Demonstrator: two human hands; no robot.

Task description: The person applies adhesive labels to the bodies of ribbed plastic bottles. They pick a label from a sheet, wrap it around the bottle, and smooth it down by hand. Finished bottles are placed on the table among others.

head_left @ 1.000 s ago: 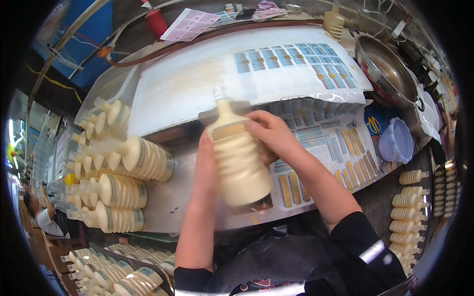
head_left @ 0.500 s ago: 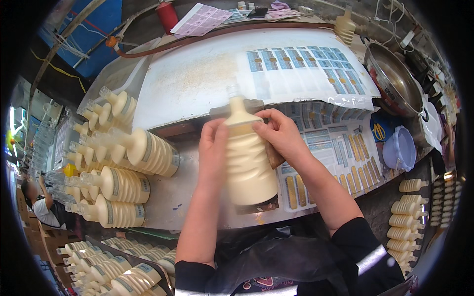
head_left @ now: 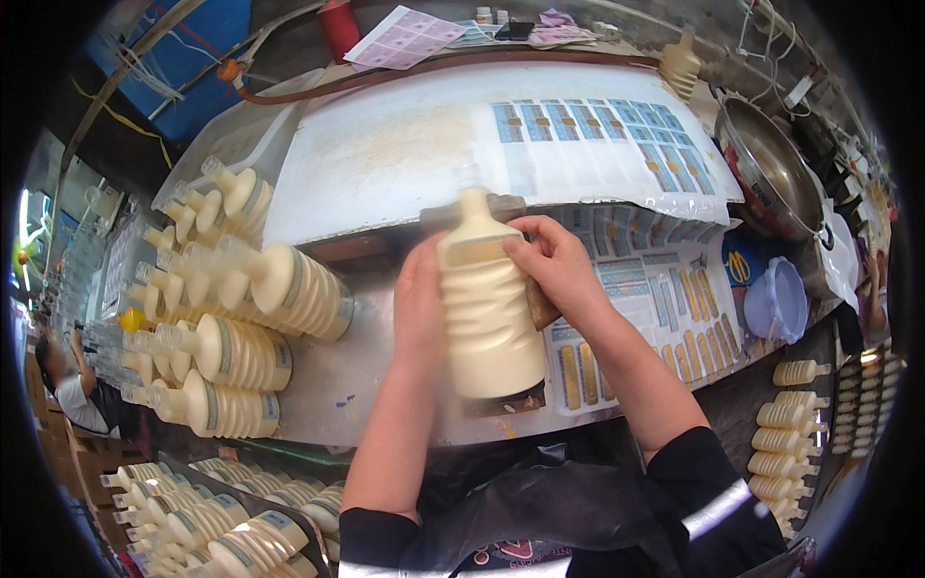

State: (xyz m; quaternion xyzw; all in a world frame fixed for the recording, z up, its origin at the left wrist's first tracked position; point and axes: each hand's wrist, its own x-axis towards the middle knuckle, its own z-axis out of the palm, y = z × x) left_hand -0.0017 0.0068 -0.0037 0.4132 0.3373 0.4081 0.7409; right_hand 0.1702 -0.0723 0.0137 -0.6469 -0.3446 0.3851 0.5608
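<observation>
We had a cream bottle [head_left: 491, 332] in front of us, lying on its side upon a wooden block [head_left: 542, 306] on the metal table [head_left: 332, 385], its clear neck pointing away from us toward a white board [head_left: 376, 144]. A gold label [head_left: 477, 252] ran across its shoulder. Our right hand [head_left: 557, 265] grasped the bottle at that shoulder, thumb at the label's right end and fingers bent beside it. Our left hand [head_left: 421, 289] lay along the other side, but it was blurred, and we could not tell whether its fingers gripped the bottle or only touched it.

Just right of the bottle we had a sheet with gold strips [head_left: 570, 376] and blue ones. Blue labels [head_left: 564, 125] lay in rows on the board. To our left, other filled bottles [head_left: 299, 294] lay stacked on their sides, and more bottles [head_left: 255, 544] lay below the table's edge. At the far right stood a purple bucket [head_left: 776, 299] and a wide pan [head_left: 771, 164]. Behind the board we saw a pink sheet [head_left: 403, 39] and a red spool [head_left: 337, 31].
</observation>
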